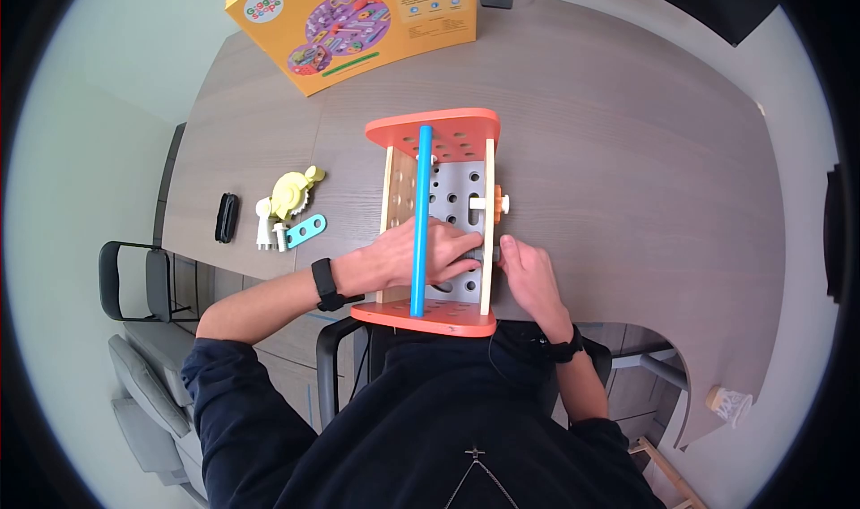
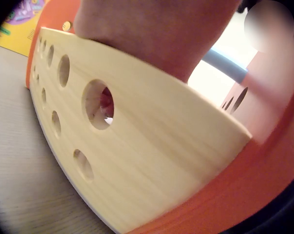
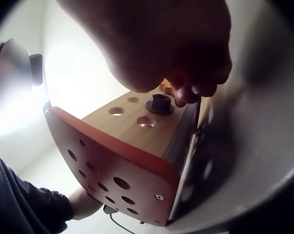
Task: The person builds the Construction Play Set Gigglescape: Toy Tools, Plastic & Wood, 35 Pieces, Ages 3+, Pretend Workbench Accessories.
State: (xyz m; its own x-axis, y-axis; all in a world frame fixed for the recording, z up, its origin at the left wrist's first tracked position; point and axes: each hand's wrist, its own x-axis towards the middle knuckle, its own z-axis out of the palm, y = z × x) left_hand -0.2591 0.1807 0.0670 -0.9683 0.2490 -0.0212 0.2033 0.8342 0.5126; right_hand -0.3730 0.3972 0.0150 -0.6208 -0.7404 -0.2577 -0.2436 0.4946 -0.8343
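Observation:
A toy toolbox with orange end panels, pale wooden sides and a blue rod stands on the table before me. My left hand reaches inside under the rod, its thumb and forefinger around a small grey piece at the right side wall. Outside that wall, my right hand has its thumb close to the wall. A dark grey flanged bolt piece sticks out of the wooden side in the right wrist view, beside the curled fingertips; whether they grip it I cannot tell. The left wrist view hides the left fingers behind holed wood.
An orange nut on a cream bolt sits farther along the right wall. Left of the box lie a yellow toy piece, white bolts, a teal holed strip and a black case. A yellow carton stands behind.

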